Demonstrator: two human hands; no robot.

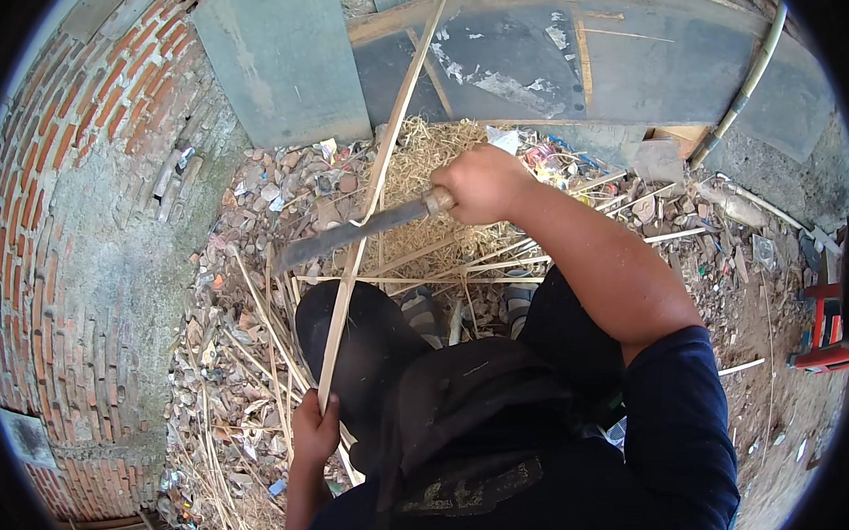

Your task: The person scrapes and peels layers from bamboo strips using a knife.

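Note:
My right hand (487, 184) is closed round the wooden handle of a machete (326, 245), whose long dark blade points left. The blade lies across a long pale strip of wood or bamboo (392, 136), and a small curl shows where they meet. My left hand (315, 431) grips the strip's lower end, beside my left knee. From there the strip slants up over my knee toward the grey panels. A heap of pale shavings (434, 161) lies on the ground beyond my sandalled feet (424, 314).
A worn brick wall (84, 241) rises at left. Grey panels (509, 60) stand at the far side, with a pole (740, 99) leaning there. Rubble and litter cover the ground, with several pale strips (270, 320) strewn about. Something red (824, 330) stands at far right.

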